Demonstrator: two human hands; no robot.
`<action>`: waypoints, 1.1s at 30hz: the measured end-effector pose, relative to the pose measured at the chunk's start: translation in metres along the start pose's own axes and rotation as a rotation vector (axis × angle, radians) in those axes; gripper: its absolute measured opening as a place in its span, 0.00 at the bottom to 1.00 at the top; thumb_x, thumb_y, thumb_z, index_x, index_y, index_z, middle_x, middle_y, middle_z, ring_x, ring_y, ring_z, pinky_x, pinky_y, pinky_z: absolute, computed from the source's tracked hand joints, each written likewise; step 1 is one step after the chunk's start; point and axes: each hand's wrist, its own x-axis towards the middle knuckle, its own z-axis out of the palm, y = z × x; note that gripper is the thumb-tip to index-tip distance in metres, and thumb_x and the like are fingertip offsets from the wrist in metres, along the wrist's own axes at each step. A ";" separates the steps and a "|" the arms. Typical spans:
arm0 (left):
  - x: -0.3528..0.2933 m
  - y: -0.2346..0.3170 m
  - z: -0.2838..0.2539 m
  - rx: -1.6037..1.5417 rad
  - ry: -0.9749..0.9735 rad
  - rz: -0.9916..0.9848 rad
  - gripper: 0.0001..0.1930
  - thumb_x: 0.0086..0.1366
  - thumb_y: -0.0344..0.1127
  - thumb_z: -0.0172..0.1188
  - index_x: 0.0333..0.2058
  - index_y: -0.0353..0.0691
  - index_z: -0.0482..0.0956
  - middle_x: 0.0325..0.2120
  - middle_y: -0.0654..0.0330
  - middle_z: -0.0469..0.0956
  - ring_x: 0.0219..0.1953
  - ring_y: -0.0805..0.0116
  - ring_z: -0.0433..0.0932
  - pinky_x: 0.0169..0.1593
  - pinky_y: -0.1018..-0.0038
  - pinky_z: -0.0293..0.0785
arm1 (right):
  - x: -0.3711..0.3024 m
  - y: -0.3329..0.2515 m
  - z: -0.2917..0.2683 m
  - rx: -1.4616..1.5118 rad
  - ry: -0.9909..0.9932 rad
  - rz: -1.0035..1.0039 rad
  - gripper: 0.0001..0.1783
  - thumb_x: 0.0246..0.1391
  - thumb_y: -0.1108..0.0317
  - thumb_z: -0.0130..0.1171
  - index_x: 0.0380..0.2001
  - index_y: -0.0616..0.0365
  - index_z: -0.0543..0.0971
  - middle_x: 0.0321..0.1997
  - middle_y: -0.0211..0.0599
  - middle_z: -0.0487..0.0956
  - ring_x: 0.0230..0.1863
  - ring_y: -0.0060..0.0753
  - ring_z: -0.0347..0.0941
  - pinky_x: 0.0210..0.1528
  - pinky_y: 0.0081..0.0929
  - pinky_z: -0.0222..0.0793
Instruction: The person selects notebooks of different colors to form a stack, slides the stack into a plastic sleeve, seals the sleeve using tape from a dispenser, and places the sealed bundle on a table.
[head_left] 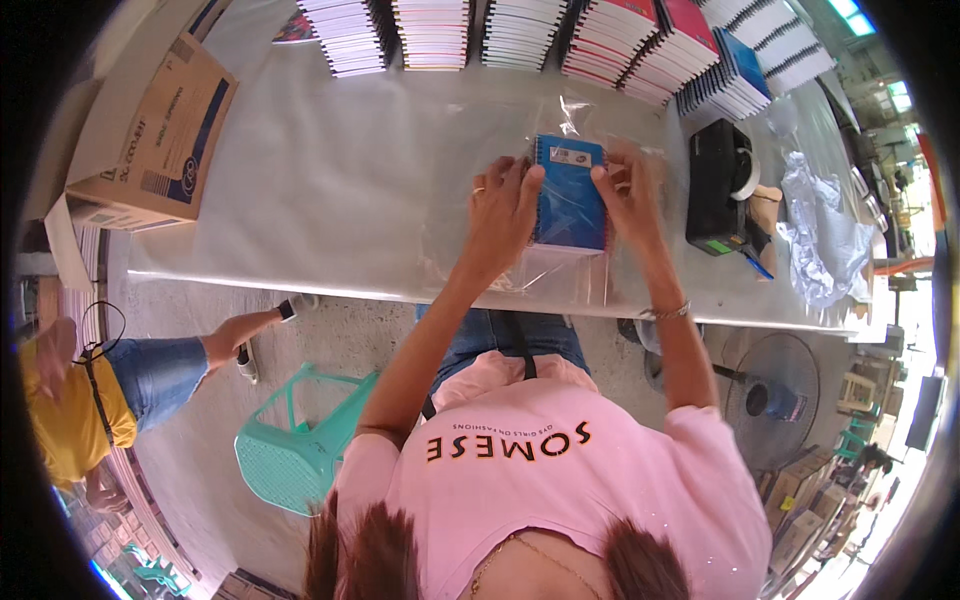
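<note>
A blue spiral notebook [570,205] lies face up at the table's front, a small white label near its top and its coil along the left side. Clear plastic film [515,275] spreads under and around it. My left hand [503,205] grips the notebook's left side, thumb along the edge and fingers curled beside it. At the right side my right hand [630,190] holds it too, thumb on the cover's edge and fingers bent. Whether the fingertips also pinch the film cannot be made out.
Stacks of spiral notebooks [430,35] line the table's [330,180] far edge. To the right sit a black tape dispenser [715,190] and crumpled plastic [825,235]. A cardboard box [150,140] stands left. Below are a green stool [295,450], a fan [770,395] and another person [150,385].
</note>
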 end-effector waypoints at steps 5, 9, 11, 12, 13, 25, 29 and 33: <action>-0.003 0.015 0.008 -0.512 -0.033 -0.180 0.30 0.69 0.50 0.48 0.60 0.35 0.55 0.55 0.46 0.66 0.59 0.55 0.62 0.63 0.63 0.56 | -0.026 -0.036 0.010 0.529 -0.116 0.232 0.34 0.58 0.54 0.59 0.60 0.56 0.56 0.50 0.41 0.69 0.49 0.28 0.66 0.49 0.24 0.65; -0.013 0.032 0.001 -0.897 -0.118 -0.141 0.37 0.63 0.34 0.60 0.63 0.39 0.46 0.57 0.49 0.61 0.61 0.61 0.60 0.62 0.64 0.58 | -0.043 -0.044 -0.013 0.728 -0.123 0.143 0.41 0.56 0.62 0.61 0.65 0.52 0.48 0.56 0.41 0.66 0.56 0.30 0.64 0.56 0.24 0.62; -0.020 0.045 -0.005 -0.977 -0.104 0.032 0.42 0.59 0.27 0.62 0.64 0.38 0.43 0.58 0.48 0.60 0.58 0.61 0.63 0.61 0.65 0.60 | -0.057 -0.057 -0.024 0.822 -0.097 0.076 0.44 0.54 0.67 0.62 0.66 0.49 0.46 0.57 0.39 0.65 0.59 0.31 0.62 0.58 0.27 0.61; -0.023 0.052 -0.008 -1.016 -0.095 0.117 0.44 0.57 0.24 0.64 0.65 0.38 0.42 0.58 0.48 0.59 0.57 0.61 0.65 0.61 0.65 0.61 | -0.061 -0.065 -0.031 0.868 -0.085 0.043 0.46 0.53 0.70 0.63 0.67 0.47 0.45 0.58 0.39 0.64 0.60 0.31 0.61 0.60 0.28 0.61; -0.024 0.054 -0.010 -0.967 -0.103 0.167 0.46 0.57 0.23 0.63 0.66 0.39 0.40 0.60 0.48 0.57 0.59 0.60 0.63 0.62 0.65 0.59 | -0.059 -0.067 -0.035 0.879 -0.099 -0.052 0.53 0.47 0.75 0.65 0.69 0.43 0.43 0.64 0.37 0.59 0.63 0.32 0.59 0.64 0.33 0.58; 0.002 0.070 -0.069 0.169 -0.201 0.569 0.32 0.49 0.28 0.68 0.55 0.49 0.69 0.60 0.57 0.62 0.67 0.56 0.55 0.69 0.56 0.49 | -0.027 -0.068 -0.062 0.340 -0.191 -0.367 0.44 0.32 0.73 0.72 0.58 0.43 0.67 0.68 0.36 0.56 0.69 0.44 0.51 0.69 0.40 0.51; 0.014 0.113 -0.096 0.500 -0.307 0.732 0.09 0.47 0.32 0.69 0.29 0.50 0.82 0.58 0.65 0.65 0.66 0.60 0.59 0.69 0.53 0.50 | -0.010 -0.107 -0.095 -0.257 -0.254 -0.726 0.16 0.35 0.71 0.71 0.31 0.47 0.78 0.64 0.33 0.63 0.66 0.46 0.55 0.66 0.41 0.53; 0.012 0.139 -0.103 0.597 -0.200 0.741 0.04 0.47 0.36 0.69 0.22 0.49 0.82 0.53 0.68 0.70 0.63 0.62 0.64 0.67 0.55 0.53 | -0.010 -0.131 -0.107 -0.238 -0.211 -0.751 0.10 0.37 0.73 0.69 0.24 0.50 0.77 0.59 0.32 0.69 0.62 0.42 0.60 0.61 0.39 0.58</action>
